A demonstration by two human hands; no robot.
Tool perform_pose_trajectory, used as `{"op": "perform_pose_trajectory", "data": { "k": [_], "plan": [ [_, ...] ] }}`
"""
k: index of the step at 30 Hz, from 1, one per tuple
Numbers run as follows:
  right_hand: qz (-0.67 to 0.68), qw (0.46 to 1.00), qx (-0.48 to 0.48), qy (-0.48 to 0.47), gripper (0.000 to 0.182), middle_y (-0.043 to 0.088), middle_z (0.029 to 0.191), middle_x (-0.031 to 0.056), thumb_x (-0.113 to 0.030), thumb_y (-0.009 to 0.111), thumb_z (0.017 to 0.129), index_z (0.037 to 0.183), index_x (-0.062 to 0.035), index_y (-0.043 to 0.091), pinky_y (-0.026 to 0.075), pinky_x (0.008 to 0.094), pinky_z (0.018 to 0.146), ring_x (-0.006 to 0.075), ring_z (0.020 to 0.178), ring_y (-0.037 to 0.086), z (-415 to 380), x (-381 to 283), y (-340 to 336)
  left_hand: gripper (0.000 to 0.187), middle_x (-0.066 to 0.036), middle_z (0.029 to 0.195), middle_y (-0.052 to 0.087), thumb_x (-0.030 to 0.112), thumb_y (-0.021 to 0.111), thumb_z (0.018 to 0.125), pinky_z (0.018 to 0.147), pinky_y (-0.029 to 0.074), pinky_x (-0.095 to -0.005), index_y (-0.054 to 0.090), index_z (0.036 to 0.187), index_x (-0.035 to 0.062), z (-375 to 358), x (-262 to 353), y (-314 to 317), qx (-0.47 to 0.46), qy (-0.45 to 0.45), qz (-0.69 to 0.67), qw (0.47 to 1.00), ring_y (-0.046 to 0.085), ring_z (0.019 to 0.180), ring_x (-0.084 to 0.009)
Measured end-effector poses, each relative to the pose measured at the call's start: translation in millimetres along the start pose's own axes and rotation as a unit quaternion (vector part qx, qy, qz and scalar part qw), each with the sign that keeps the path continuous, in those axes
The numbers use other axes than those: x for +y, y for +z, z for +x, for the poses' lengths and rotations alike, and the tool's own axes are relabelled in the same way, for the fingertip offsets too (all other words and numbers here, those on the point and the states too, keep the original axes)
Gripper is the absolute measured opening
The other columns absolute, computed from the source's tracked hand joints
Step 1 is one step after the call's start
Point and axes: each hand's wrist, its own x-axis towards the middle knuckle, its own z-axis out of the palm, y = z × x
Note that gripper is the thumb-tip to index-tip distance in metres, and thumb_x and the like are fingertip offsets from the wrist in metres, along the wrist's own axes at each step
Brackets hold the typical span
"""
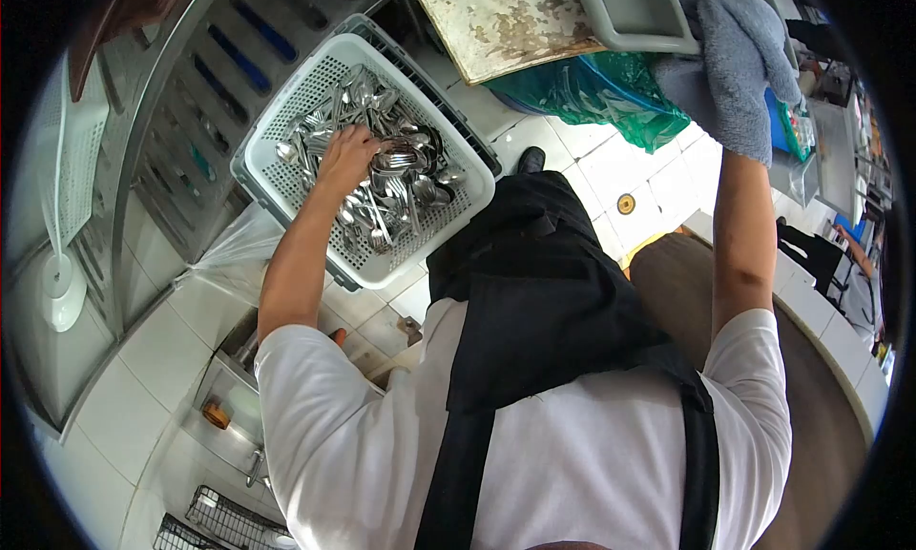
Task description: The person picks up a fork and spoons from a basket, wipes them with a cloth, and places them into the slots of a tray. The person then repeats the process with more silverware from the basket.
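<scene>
A white perforated basket (pixel 437 248) at the upper left holds a heap of metal spoons and forks (pixel 367 202). My left hand (pixel 350 156) reaches into it, fingers bent down among the cutlery; what they grip, if anything, cannot be made out. At the upper right, a grey-blue towel (pixel 739 35) covers my right hand and wrist and hangs beside a grey plastic tray (pixel 637 11). The fingers of my right hand are hidden under the cloth.
A slotted metal rack (pixel 181 92) stands at the left. A worn baking tray (pixel 506 20) lies above a green plastic bag (pixel 611 97). A floor drain (pixel 626 204) is in the tiles. Another person (pixel 828 264) stands at the far right.
</scene>
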Motion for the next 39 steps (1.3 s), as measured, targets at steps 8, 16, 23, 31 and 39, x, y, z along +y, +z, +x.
{"op": "perform_pose_trajectory", "data": {
  "k": [8, 16, 23, 31, 39],
  "plan": [
    [0.153, 0.975, 0.005, 0.163, 0.017, 0.05, 0.079, 0.004, 0.008, 0.055, 0.076, 0.076, -0.0072, 0.049, 0.043, 0.0255, 0.058, 0.0153, 0.071, 0.053, -8, 15, 1, 0.03, -0.018, 0.077, 0.067, 0.018, 0.074, 0.074, 0.075, 0.049, -0.0404, 0.064, 0.09, -0.006, -24, -8, -7, 0.24, -0.293, -0.313, 0.871, 0.063, 0.069, -0.0344],
    [0.173, 0.973, 0.016, 0.149, 0.018, 0.047, 0.073, 0.0, 0.006, 0.052, 0.075, 0.072, -0.0108, 0.045, 0.04, 0.0233, 0.055, 0.0114, 0.066, 0.051, -13, 16, -1, 0.06, -0.022, 0.089, 0.069, 0.044, 0.078, 0.068, 0.078, 0.05, -0.0395, 0.064, 0.097, -0.0077, 6, -10, 26, 0.106, -0.468, -0.284, 0.83, 0.067, 0.087, -0.0344],
    [0.192, 0.968, 0.03, 0.161, 0.02, 0.045, 0.068, -0.0036, 0.003, 0.05, 0.074, 0.068, -0.014, 0.042, 0.038, 0.0214, 0.051, 0.0081, 0.06, 0.049, -15, 30, 13, 0.043, -0.027, 0.1, 0.066, 0.029, 0.066, 0.07, 0.086, 0.051, -0.0418, 0.065, 0.093, -0.0075, 31, 28, 22, 0.078, -0.512, -0.293, 0.804, 0.065, 0.096, -0.038],
    [0.526, 0.834, 0.157, 0.056, 0.023, 0.042, 0.063, -0.0077, 0.001, 0.048, 0.073, 0.063, -0.0176, 0.038, 0.035, 0.0193, 0.048, 0.0042, 0.055, 0.047, -11, 58, 26, 0.034, -0.015, 0.068, 0.066, 0.025, 0.073, 0.066, 0.06, 0.047, -0.0339, 0.068, 0.076, -0.0069, -18, -1, 26, 0.122, -0.384, -0.49, 0.773, 0.064, 0.065, -0.0227],
    [0.173, 0.977, 0.044, 0.115, 0.021, 0.041, 0.063, -0.0065, 0.0, 0.047, 0.073, 0.064, -0.0164, 0.039, 0.035, 0.0201, 0.049, 0.0053, 0.056, 0.047, -7, 16, 9, 0.046, -0.023, 0.091, 0.068, 0.03, 0.071, 0.064, 0.08, 0.05, -0.0379, 0.067, 0.092, -0.0062, -29, -94, 20, 0.138, -0.467, -0.246, 0.838, 0.067, 0.09, -0.0342]
  ]
}}
